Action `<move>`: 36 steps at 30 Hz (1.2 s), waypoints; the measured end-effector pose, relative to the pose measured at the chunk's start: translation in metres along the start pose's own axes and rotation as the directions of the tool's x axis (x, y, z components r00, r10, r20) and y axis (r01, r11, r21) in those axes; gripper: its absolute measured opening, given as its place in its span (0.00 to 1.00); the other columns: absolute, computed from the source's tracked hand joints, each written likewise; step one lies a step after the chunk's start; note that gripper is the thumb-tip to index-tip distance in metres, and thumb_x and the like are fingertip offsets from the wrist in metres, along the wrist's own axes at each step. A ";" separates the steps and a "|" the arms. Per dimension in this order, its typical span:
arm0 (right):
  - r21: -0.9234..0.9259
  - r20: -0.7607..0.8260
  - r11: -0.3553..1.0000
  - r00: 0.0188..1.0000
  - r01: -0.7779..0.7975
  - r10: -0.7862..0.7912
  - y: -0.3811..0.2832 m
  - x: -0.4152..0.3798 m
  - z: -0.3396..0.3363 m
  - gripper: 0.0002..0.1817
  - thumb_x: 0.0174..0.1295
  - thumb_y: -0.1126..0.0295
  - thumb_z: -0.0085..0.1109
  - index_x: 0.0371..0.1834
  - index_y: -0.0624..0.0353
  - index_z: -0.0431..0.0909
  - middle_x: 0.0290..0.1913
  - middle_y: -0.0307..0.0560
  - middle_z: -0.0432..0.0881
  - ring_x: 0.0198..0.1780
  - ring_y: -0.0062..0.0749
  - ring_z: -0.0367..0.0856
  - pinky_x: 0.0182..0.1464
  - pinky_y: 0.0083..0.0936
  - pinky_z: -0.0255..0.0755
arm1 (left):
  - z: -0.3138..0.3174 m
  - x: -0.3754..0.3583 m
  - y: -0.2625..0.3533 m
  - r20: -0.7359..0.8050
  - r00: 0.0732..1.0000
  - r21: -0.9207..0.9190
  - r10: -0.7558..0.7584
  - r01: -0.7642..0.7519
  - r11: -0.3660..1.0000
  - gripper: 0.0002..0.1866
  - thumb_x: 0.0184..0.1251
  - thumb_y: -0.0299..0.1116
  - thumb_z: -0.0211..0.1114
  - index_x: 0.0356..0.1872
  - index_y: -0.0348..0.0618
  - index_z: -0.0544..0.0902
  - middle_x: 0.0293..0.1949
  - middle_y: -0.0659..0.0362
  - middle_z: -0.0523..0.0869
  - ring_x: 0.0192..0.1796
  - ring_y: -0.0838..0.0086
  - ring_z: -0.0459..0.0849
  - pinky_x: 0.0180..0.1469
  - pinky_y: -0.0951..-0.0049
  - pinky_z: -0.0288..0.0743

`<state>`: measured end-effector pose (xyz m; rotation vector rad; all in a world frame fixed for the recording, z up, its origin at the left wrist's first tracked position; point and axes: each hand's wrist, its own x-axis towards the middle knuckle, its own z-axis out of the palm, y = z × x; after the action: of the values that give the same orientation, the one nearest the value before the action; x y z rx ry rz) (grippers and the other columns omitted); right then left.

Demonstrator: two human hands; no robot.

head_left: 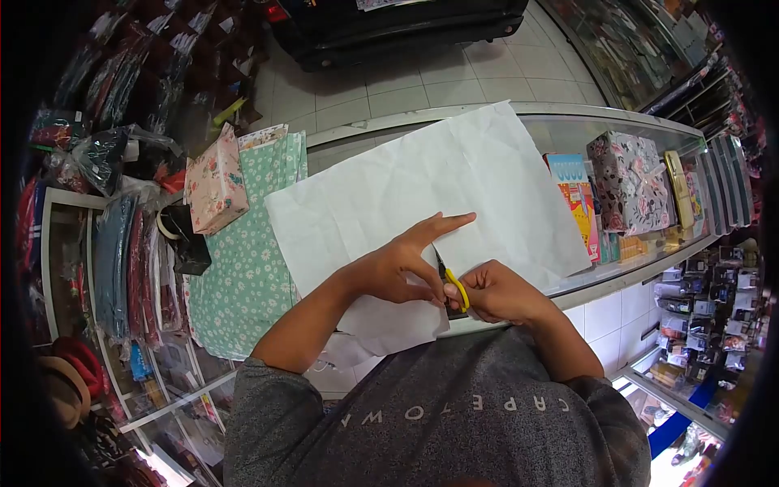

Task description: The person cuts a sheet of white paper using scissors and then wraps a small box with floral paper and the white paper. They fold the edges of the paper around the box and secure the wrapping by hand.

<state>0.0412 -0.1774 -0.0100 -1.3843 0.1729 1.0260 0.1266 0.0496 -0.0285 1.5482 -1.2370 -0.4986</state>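
Note:
My right hand (pixel 501 294) is closed around the yellow handle of a pair of scissors (pixel 458 289). Their dark blade points away from me over a large sheet of white paper (pixel 381 207), which lies creased across the counter. Beside the blade, my left hand (pixel 402 264) rests on the paper, its upper fingers stretched out to the right and the lower ones near the scissors' handle. A flap of the same white paper (pixel 398 325) hangs toward my body below the left hand. The cut edge near the blade is partly hidden by my hands.
The glass counter (pixel 560 122) holds a floral-wrapped box (pixel 629 183) and colourful packets (pixel 573 195) at right. Left of the paper are green daisy-patterned wrapping paper (pixel 239 252) and a pink floral box (pixel 216 183). A dark car (pixel 398 32) stands beyond; bagged clothes (pixel 114 268) hang left.

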 end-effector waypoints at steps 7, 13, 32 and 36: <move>0.016 -0.004 0.998 0.998 -0.060 0.060 -0.003 -0.005 0.003 0.26 0.74 0.48 0.63 0.23 0.57 0.79 0.12 0.31 0.67 0.10 0.14 0.58 0.14 0.19 0.46 | -0.001 -0.001 0.001 -0.004 1.000 -0.026 -0.008 0.008 1.000 0.11 0.45 0.29 0.84 0.30 0.59 0.95 0.83 0.48 0.58 0.84 0.55 0.55 0.82 0.42 0.43; 0.033 -0.088 0.993 0.990 -0.112 0.114 -0.009 -0.005 0.005 0.29 0.71 0.42 0.63 0.24 0.56 0.79 0.11 0.32 0.67 0.08 0.15 0.58 0.12 0.20 0.46 | -0.002 -0.002 -0.002 -0.024 1.000 -0.102 0.015 -0.017 0.995 0.09 0.47 0.30 0.84 0.31 0.54 0.95 0.82 0.40 0.57 0.84 0.47 0.53 0.81 0.50 0.47; 0.081 -0.069 0.997 0.997 -0.018 0.023 -0.004 0.011 0.009 0.30 0.72 0.41 0.61 0.23 0.56 0.78 0.11 0.31 0.64 0.09 0.15 0.57 0.14 0.20 0.46 | 0.003 -0.004 -0.001 -0.075 0.996 0.040 0.058 -0.055 0.998 0.09 0.51 0.32 0.83 0.32 0.61 0.96 0.85 0.39 0.44 0.86 0.45 0.39 0.82 0.42 0.28; 0.106 -0.063 0.994 0.998 -0.003 0.010 -0.006 0.008 0.011 0.28 0.74 0.45 0.61 0.23 0.57 0.78 0.11 0.31 0.64 0.10 0.15 0.57 0.14 0.20 0.47 | 0.005 -0.003 -0.001 -0.133 0.986 0.093 0.102 -0.090 0.992 0.08 0.48 0.35 0.84 0.31 0.61 0.95 0.85 0.43 0.47 0.87 0.47 0.40 0.80 0.33 0.25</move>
<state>0.0449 -0.1631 -0.0085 -1.3208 0.2751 0.9653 0.1216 0.0499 -0.0317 1.5600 -1.2331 -0.2737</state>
